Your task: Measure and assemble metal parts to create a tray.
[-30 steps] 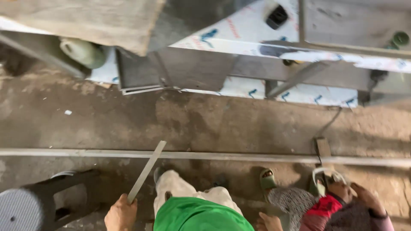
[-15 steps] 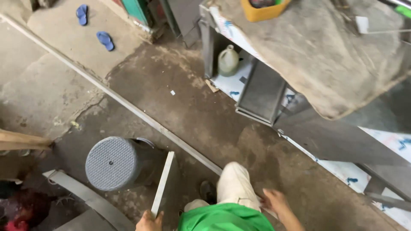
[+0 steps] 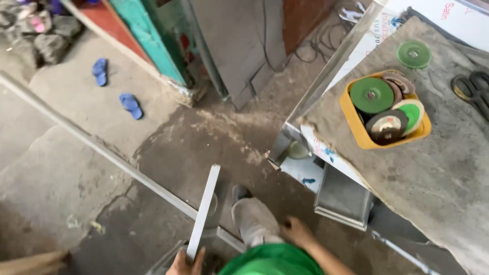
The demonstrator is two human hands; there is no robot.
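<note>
- We look down past our green shirt (image 3: 272,260) at a stained concrete floor (image 3: 66,178).
- Our left hand (image 3: 184,264) sits at the near edge of the view, closed around the lower end of a flat pale metal strip (image 3: 203,211); only part of the hand shows.
- The strip rises from that hand and points away from us, leaning a little to the right, above the floor.
- Our right hand (image 3: 296,231) rests on our knee in pale trousers (image 3: 254,221); we cannot tell whether its fingers are curled or spread, and it holds nothing we can see.
- A long metal bar (image 3: 107,155) lies across the floor from the far left to near our feet, passing beneath the strip.
- To the right stands a workbench (image 3: 438,173) covered with a grey cloth.
- On it sits a yellow tray (image 3: 356,130) holding several round discs, one of them a large green disc (image 3: 372,95).
- Another green disc (image 3: 413,54) lies on the cloth just beyond the tray, and a pair of dark scissors (image 3: 473,91) lies at the far right.
- Two blue sandals (image 3: 114,86) lie well apart from us on the far left.
</note>
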